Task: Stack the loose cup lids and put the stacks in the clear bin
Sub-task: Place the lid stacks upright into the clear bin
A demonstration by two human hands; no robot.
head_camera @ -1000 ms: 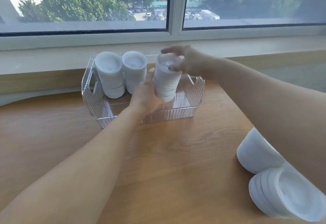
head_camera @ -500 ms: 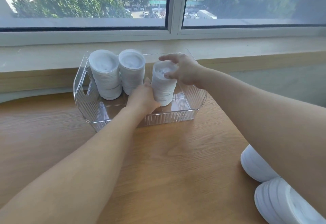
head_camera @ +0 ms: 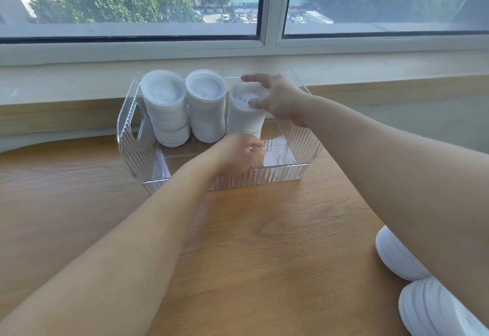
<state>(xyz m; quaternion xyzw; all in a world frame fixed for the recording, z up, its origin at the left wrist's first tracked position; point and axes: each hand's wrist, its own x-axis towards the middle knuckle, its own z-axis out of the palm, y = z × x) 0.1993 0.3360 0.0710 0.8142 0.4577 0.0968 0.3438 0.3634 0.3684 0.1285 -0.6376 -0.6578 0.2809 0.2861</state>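
A clear ribbed bin [head_camera: 280, 174] stands on the wooden table by the window sill. Three upright stacks of white cup lids stand in a row along its far side: the left stack [head_camera: 165, 109], the middle stack [head_camera: 206, 108] and the right stack [head_camera: 244, 122]. My right hand [head_camera: 280, 100] is spread over the top of the right stack, thumb resting on the top lid and index finger stretched past the far rim. My left hand [head_camera: 235, 155] is low inside the bin at that stack's base, fingers loosely curled and blurred, hiding the bottom lids.
Two more lid stacks lie on their sides at the table's right edge, one [head_camera: 397, 256] behind the other [head_camera: 434, 312], partly hidden by my right forearm. The bin's near half holds nothing. The window sill [head_camera: 79, 78] runs behind the bin.
The right stack has gone down from above the bin to stand beside the other two. My right hand's grip has loosened and my left hand has slid down from the stack's side.
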